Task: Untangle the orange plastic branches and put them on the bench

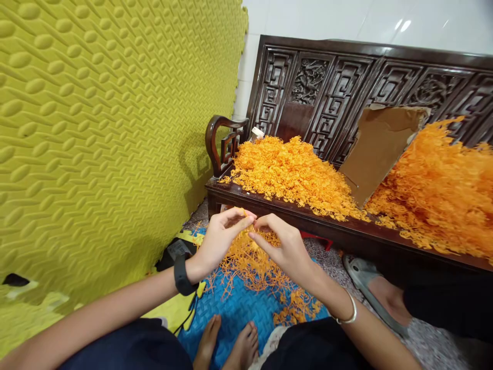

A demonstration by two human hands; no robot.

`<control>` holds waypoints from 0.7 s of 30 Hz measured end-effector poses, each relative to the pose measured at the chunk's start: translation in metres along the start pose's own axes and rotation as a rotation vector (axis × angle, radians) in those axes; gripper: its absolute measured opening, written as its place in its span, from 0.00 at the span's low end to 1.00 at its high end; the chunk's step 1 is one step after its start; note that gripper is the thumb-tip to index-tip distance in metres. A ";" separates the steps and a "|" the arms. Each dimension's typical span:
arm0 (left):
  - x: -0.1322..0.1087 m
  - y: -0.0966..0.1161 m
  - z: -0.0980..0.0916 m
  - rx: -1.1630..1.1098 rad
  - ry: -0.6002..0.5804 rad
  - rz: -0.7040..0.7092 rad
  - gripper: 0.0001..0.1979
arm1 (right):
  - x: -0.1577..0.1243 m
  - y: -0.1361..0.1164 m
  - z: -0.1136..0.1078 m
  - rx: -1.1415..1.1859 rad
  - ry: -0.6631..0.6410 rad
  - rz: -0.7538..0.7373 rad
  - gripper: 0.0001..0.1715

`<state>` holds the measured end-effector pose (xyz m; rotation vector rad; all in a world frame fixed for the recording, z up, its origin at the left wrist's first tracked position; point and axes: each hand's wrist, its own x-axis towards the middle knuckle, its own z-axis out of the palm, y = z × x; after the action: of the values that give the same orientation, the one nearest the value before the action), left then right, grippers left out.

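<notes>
My left hand (225, 231), with a dark band on its wrist, is closed in a pinch. A sliver of a small orange plastic piece (244, 211) shows at its fingertips; most of it is hidden. Close against those fingertips is my right hand (285, 246), its thumb and forefinger apart and nothing visible between them. Below both hands, a loose heap of thin, branching orange plastic pieces (250, 264) lies on the blue foam mat (239, 303).
A dark carved wooden bench (277, 203) bears one orange pile (292, 169) and a taller one (442, 190), with a cardboard sheet (381, 149) between them. Yellow foam matting (115, 128) stands along the left. Another person's foot in a grey slipper (370, 288) is at right.
</notes>
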<state>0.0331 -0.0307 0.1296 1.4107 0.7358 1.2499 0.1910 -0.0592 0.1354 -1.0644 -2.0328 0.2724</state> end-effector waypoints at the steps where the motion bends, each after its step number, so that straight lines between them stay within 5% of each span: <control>1: 0.000 0.000 0.000 -0.014 0.002 0.001 0.05 | 0.001 0.002 -0.001 0.087 0.011 0.012 0.05; 6: -0.001 0.007 0.001 -0.125 -0.129 -0.097 0.06 | 0.005 0.011 -0.012 0.456 0.052 0.111 0.06; 13: -0.004 0.014 0.005 -0.255 -0.322 -0.158 0.05 | 0.003 0.008 -0.030 0.177 0.255 0.001 0.04; 21: -0.008 0.024 0.017 -0.227 -0.383 -0.051 0.06 | -0.009 -0.003 -0.049 -0.219 0.419 -0.446 0.19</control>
<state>0.0429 -0.0494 0.1518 1.3787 0.3533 0.9515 0.2284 -0.0759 0.1635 -0.6898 -1.8734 -0.3812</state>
